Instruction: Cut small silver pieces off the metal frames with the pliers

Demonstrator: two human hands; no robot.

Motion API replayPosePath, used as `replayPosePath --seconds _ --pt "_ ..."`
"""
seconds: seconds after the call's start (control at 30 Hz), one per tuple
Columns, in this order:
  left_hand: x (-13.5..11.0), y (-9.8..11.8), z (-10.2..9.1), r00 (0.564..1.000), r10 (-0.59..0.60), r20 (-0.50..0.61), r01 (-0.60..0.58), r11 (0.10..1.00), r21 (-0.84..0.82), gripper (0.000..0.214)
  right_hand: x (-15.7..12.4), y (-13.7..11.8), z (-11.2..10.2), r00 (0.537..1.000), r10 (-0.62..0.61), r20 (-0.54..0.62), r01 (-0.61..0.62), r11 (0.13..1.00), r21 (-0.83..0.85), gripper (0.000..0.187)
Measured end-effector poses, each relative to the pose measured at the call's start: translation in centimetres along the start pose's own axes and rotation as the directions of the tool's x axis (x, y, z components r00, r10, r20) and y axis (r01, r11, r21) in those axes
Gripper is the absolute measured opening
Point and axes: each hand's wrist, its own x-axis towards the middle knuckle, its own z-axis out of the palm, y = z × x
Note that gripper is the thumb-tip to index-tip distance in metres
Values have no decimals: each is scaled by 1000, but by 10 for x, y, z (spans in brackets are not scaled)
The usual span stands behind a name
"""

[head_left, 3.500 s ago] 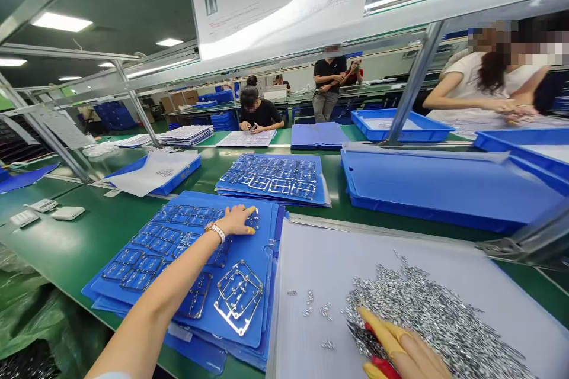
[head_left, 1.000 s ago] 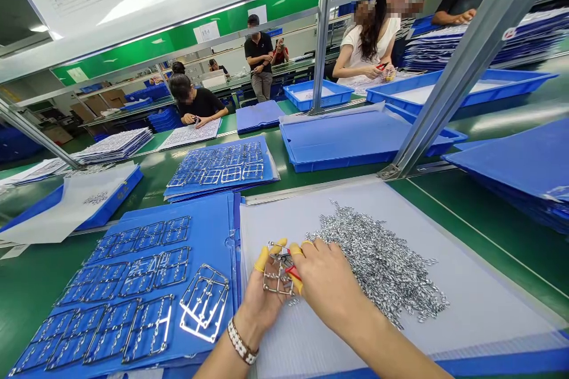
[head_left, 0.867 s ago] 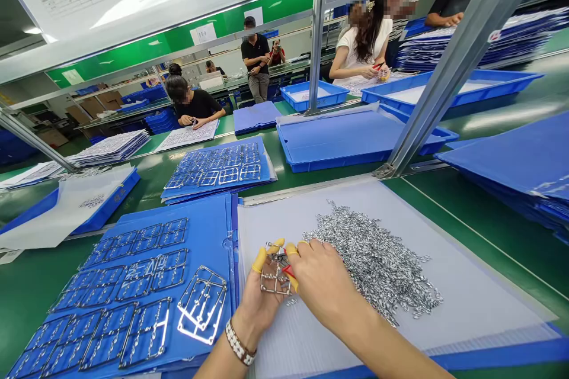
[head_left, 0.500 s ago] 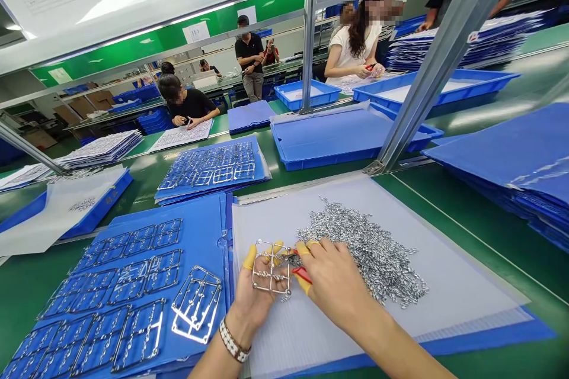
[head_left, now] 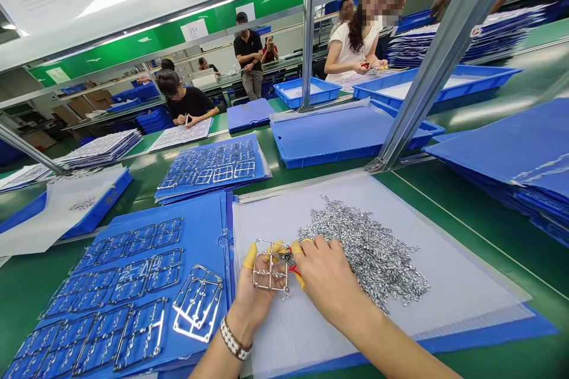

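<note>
My left hand [head_left: 254, 293], with yellow finger cots and a bracelet, holds up a small shiny metal frame [head_left: 269, 266] over the white corrugated sheet [head_left: 457, 302]. My right hand [head_left: 331, 284] is closed on red-handled cutters [head_left: 294, 269] whose tip meets the frame's right side. A heap of small cut metal pieces [head_left: 368, 251] lies just right of both hands. To the left, a blue sheet [head_left: 208, 231] carries several more metal frames, one bright frame [head_left: 198, 311] nearest me.
A second blue sheet with frames [head_left: 213, 167] lies farther back. Blue trays [head_left: 347, 139] and a slanted metal post [head_left: 422, 80] stand behind the white sheet, stacked blue sheets [head_left: 524, 160] at right. Other people work at benches beyond.
3.5 s ago my left hand reached out over the blue sheet of frames; it now holds a frame at the white sheet. Over the last second the frame shifted slightly against the cutters.
</note>
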Motion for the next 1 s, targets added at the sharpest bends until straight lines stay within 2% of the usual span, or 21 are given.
replayPosePath --seconds 0.17,0.33,0.43,0.63,0.8,1.0 --pt "-1 1 2 1000 -15 5 15 999 29 49 -1 1 -3 999 -42 -18 41 999 -29 16" --pt "-2 3 5 999 -11 47 11 1000 -1 52 -14 4 -8 996 -11 -91 13 1000 23 29" --pt "-2 4 5 999 -15 43 14 1000 14 53 -22 0 -5 996 -9 -87 14 998 61 37" --pt "-3 4 7 998 16 58 -19 999 40 56 -21 -8 1 999 -47 -16 48 997 67 26" --pt "-3 4 8 998 27 63 -30 999 39 59 -19 -10 -1 998 -35 -45 37 998 59 25" --pt "-3 4 9 998 28 59 -31 998 56 57 -18 -13 0 999 -49 -20 50 998 38 23"
